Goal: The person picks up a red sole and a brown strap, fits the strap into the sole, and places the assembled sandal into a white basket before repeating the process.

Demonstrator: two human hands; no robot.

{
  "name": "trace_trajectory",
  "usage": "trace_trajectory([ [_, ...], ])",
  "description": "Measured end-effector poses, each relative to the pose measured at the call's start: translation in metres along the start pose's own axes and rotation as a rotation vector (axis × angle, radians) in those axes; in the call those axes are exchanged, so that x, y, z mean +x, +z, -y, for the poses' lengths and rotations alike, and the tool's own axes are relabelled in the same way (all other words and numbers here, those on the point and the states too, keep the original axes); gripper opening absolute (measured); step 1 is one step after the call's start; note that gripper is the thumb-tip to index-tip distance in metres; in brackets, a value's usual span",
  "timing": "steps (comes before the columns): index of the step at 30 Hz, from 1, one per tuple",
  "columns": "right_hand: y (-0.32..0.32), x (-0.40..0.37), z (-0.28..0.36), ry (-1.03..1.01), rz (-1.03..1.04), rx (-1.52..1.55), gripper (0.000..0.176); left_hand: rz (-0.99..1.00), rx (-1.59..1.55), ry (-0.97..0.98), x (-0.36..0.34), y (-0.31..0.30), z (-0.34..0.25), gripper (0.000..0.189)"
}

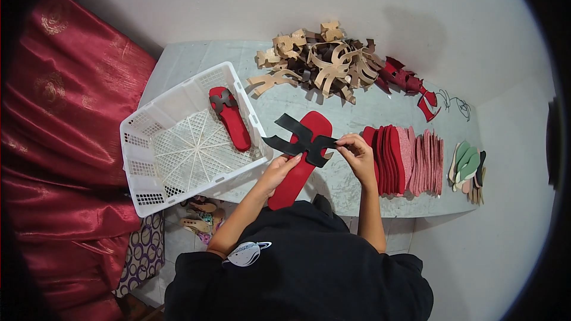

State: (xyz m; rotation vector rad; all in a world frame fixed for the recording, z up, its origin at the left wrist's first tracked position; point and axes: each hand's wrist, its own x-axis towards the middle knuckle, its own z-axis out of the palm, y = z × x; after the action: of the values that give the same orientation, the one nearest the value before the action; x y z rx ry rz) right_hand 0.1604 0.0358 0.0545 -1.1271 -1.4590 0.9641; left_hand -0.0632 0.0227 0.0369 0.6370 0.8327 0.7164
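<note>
A red sandal sole point(289, 187) is held at a slant in front of my body. Across it lies a black H-shaped sandal strap point(304, 142), its ends sticking out past the sole's sides. My left hand point(281, 169) grips the sole at its left edge, with the thumb at the strap's lower edge. Between the thumb and fingers of my right hand point(357, 151), the strap's right end is pinched. To the left, a red sandal with a dark strap point(231, 120) rests inside a white plastic basket point(196, 198).
Tan and dark brown straps point(333, 65) are heaped at the table's back, beside dark red straps point(404, 77). Red soles point(389, 160) and pink soles point(425, 163) stand in rows at right, near green soles point(467, 163). A red curtain point(71, 142) hangs at left.
</note>
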Motion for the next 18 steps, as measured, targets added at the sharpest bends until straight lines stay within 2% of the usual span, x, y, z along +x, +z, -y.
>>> trace_trajectory([
  [3,-0.001,0.001,0.003,-0.024,0.031,-0.078,0.012,-0.034,0.029,0.011,-0.002,0.005,-0.001,0.033],
  [6,0.01,-0.001,0.023,-0.101,-0.048,-0.249,0.017,-0.049,0.011,0.0,-0.003,0.007,0.0,0.032],
  [8,0.021,-0.008,0.036,-0.264,-0.185,-0.596,0.027,-0.051,-0.001,0.0,-0.003,0.007,0.0,0.031],
  [10,0.023,-0.018,0.029,-0.288,-0.123,-0.67,0.033,-0.052,-0.011,0.001,-0.002,0.006,0.002,0.031],
  [12,0.028,-0.024,0.026,-0.43,-0.026,-0.87,0.033,-0.061,-0.013,0.03,0.0,0.004,0.005,0.03],
  [16,0.035,-0.024,0.017,-0.432,-0.023,-0.969,0.034,-0.047,-0.015,0.012,-0.001,0.002,0.006,0.029],
  [18,0.043,-0.02,0.028,-0.382,-0.05,-0.92,0.033,-0.034,-0.029,0.034,-0.003,0.003,0.006,0.028],
])
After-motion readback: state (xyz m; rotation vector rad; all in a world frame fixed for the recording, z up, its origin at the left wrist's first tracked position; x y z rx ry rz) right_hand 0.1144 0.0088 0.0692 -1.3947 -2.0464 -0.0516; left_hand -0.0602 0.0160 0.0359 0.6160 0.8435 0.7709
